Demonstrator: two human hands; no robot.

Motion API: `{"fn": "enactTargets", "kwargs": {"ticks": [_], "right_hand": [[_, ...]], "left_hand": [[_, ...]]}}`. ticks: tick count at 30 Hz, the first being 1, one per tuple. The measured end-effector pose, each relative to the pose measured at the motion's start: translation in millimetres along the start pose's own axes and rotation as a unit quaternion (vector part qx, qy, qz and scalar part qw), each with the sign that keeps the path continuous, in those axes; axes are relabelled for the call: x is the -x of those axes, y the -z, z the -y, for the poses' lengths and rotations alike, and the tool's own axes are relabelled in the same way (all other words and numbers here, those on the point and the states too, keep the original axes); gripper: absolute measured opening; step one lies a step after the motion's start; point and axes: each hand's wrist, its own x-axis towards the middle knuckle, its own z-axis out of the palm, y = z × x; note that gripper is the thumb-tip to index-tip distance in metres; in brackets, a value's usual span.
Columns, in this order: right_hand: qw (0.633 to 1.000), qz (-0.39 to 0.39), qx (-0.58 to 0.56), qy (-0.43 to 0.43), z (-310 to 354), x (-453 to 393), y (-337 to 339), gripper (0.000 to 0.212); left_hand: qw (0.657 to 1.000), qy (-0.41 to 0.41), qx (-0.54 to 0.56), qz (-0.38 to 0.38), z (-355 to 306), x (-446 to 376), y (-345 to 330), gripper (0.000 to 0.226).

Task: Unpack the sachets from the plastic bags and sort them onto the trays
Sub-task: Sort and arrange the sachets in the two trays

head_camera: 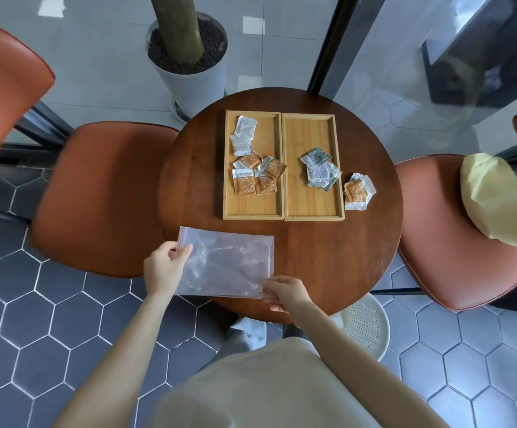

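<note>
A clear zip bag (pixel 229 261) with a red seal strip lies flat at the near left of the round table and looks empty. My left hand (pixel 164 264) pinches its left, sealed end. My right hand (pixel 285 293) grips its near right corner. Two wooden trays stand side by side. The left tray (pixel 252 208) carries several orange and white sachets (pixel 255 174). On the right tray (pixel 313 205) lie several green and white sachets (pixel 319 168). A small pile of orange and white sachets (pixel 357 191) rests on the table just right of the trays.
The round wooden table (pixel 328 257) has orange chairs to the left (pixel 96 196) and right (pixel 455 230); a yellow cloth (pixel 495 196) lies on the right one. A white plant pot (pixel 189 66) stands behind. A white basket (pixel 365 325) sits on the floor under the table's near edge.
</note>
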Motion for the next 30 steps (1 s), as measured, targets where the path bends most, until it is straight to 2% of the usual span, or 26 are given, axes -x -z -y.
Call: {"fn": "enactTargets", "kwargs": {"ticks": [4,7,8,10,12,14,15,17,20,25,28,30], "right_hand": [[0.989,-0.045,0.142,0.021,-5,-3,-10,0.032],[0.942,-0.156,0.279,0.107,-11,1,-14,0.036],[0.909,-0.194,0.33,0.167,-14,4,-15,0.038],[0.81,-0.223,0.447,0.307,-20,3,-18,0.046],[0.711,-0.179,0.564,0.38,-23,0,-19,0.057],[0.661,-0.086,0.653,0.36,-24,-2,-17,0.062],[0.656,-0.048,0.68,0.324,-24,-4,-16,0.061],[0.647,-0.033,0.709,0.279,-23,-8,-11,0.058],[0.641,-0.009,0.721,0.263,-20,-11,-4,0.057],[0.689,0.009,0.652,0.316,0,-13,7,0.043],[0.699,-0.016,0.62,0.356,18,-14,17,0.025],[0.705,-0.031,0.602,0.374,33,-13,29,0.02]], "left_hand": [[0.985,-0.07,-0.156,-0.029,1,13,-1,0.05],[0.949,-0.199,-0.241,-0.047,5,27,-8,0.048],[0.931,-0.246,-0.269,-0.035,6,32,-12,0.048],[0.897,-0.31,-0.314,0.021,10,41,-24,0.05],[0.885,-0.302,-0.343,0.09,14,45,-35,0.055],[0.885,-0.26,-0.359,0.143,17,47,-41,0.058],[0.883,-0.241,-0.366,0.166,19,46,-44,0.058],[0.881,-0.21,-0.371,0.204,22,44,-46,0.058],[0.871,-0.206,-0.387,0.222,19,41,-44,0.059],[0.848,-0.184,-0.436,0.238,-9,34,-40,0.051],[0.834,-0.198,-0.467,0.217,-38,26,-46,0.04],[0.841,-0.216,-0.454,0.197,-60,21,-52,0.037]]}}
